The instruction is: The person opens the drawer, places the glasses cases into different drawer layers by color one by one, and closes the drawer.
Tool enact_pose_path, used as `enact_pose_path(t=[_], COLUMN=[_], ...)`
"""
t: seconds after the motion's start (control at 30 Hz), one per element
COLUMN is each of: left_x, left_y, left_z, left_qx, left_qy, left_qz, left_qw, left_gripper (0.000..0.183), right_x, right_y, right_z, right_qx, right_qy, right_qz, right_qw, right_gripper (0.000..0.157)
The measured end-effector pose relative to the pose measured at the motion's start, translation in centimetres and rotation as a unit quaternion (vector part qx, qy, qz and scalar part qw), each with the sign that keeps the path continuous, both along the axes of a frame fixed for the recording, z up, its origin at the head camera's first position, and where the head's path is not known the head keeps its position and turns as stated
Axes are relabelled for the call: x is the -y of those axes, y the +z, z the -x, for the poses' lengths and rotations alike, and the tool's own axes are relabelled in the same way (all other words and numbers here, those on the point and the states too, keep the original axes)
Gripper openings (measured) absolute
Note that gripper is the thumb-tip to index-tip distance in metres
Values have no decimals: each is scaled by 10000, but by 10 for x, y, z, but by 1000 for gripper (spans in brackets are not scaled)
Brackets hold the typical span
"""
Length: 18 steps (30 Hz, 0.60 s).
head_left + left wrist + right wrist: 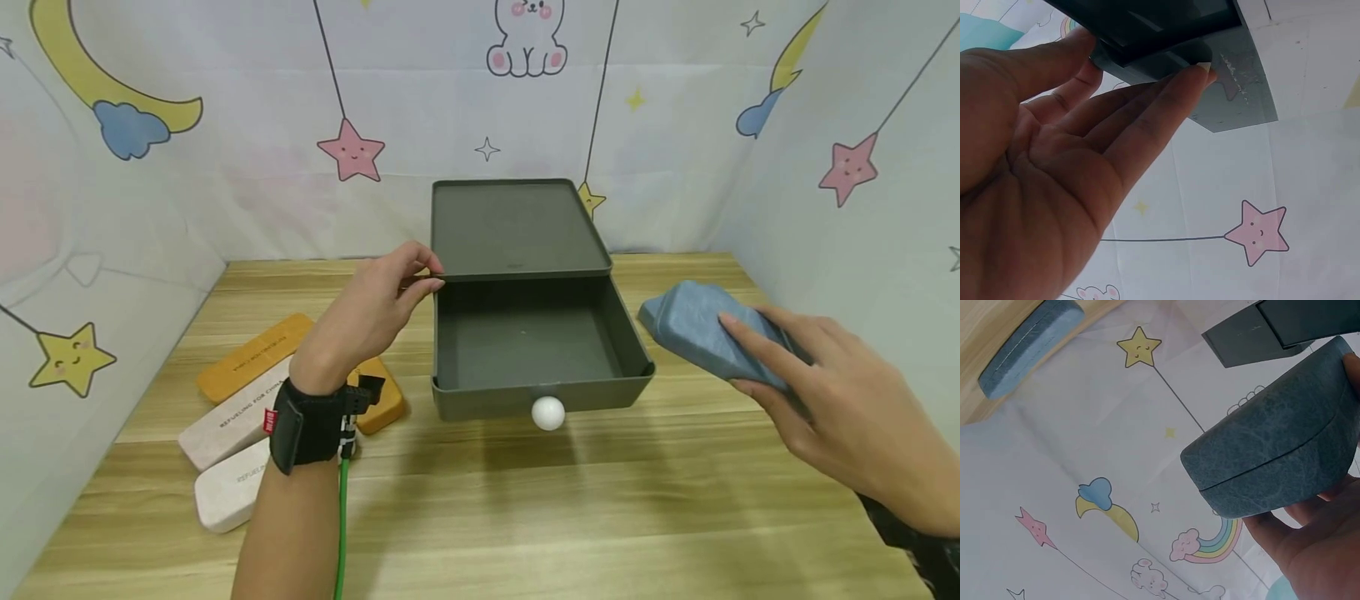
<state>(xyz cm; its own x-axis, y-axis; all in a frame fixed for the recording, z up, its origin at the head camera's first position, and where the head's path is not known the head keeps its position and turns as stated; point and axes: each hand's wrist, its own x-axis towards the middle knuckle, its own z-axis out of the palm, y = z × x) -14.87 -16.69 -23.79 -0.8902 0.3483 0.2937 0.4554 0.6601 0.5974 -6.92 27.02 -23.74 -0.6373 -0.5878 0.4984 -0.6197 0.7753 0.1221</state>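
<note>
A dark grey-green drawer box (520, 229) stands at the middle back of the table. Its drawer (542, 398), with a white round knob (548, 413), is pulled out and holds nothing. My left hand (367, 312) pinches the front left edge of the box's casing between thumb and fingers. To the right of the drawer, my right hand (847, 400) grips a blue glasses case (708, 329), raised and tilted. The right wrist view shows this case (1272, 434) closed, and a second blue case (1032, 347) lying on the table.
On the left of the table lie orange glasses cases (255, 357) and white glasses cases (236, 412), partly hidden by my left forearm. A green cable (342, 525) runs down from the left wrist strap. Patterned cloth walls (285, 200) enclose the table's back and sides.
</note>
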Motion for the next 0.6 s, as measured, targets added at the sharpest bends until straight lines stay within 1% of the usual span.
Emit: enact_pose_path(t=[0.23,0.3,0.37,0.43,0.53,0.6], left_x=[0,0,0,1,0,0], left_y=[1,0,0,0,1,1], left_z=[0,0,0,0,0,0], left_qx=[83,83,80,70,75,87], left_qy=[7,8,5,6,14,26], left_qz=[-40,-42,-47,-48,-39,-29], left_qw=[10000,10000,10000,10000,10000,10000], left_gripper=[14,14,14,14,14,14], right_x=[9,12,15,19,28,34], right_y=[10,13,16,20,25,28], right_z=[0,0,0,0,0,0], right_qx=[-208,-172,-263,-234,-403,-417], right_qy=[98,57,119,154,361,457], right_qz=[42,-37,-15,-15,111,142], right_qw=[9997,9998,9996,9996,9985,9980], right_gripper=[63,64,64,63,61,60])
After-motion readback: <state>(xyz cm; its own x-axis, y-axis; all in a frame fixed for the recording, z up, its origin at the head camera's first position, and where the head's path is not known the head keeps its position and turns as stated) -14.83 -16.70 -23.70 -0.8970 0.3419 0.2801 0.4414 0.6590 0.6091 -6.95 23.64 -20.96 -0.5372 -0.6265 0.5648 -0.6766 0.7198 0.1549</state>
